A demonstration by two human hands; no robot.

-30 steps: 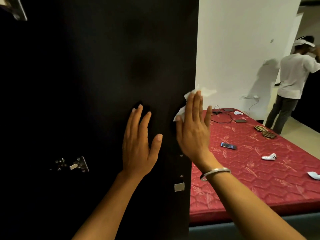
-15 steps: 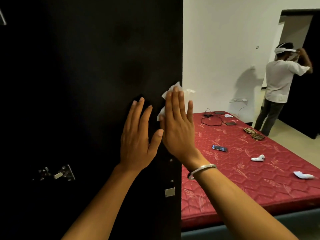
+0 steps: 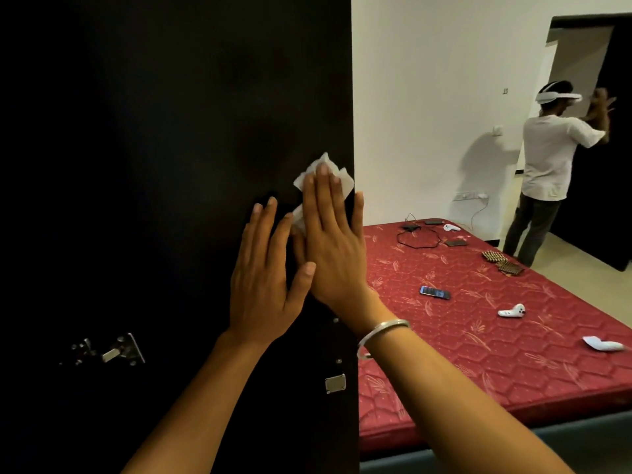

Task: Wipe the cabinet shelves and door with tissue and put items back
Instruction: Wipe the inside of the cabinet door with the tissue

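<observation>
Right hand flat, fingers spread, pressing tissue on dark door near its right edge. Left hand flat, empty, bracing. Keep pressure even, overlap strokes.

Two bare forearms reach up and away from the near edge. The left hand is flat with fingers spread and thumb out to the right. The right hand, just beside it and overlapping its thumb, is flat with fingers straight and pointing up.
</observation>
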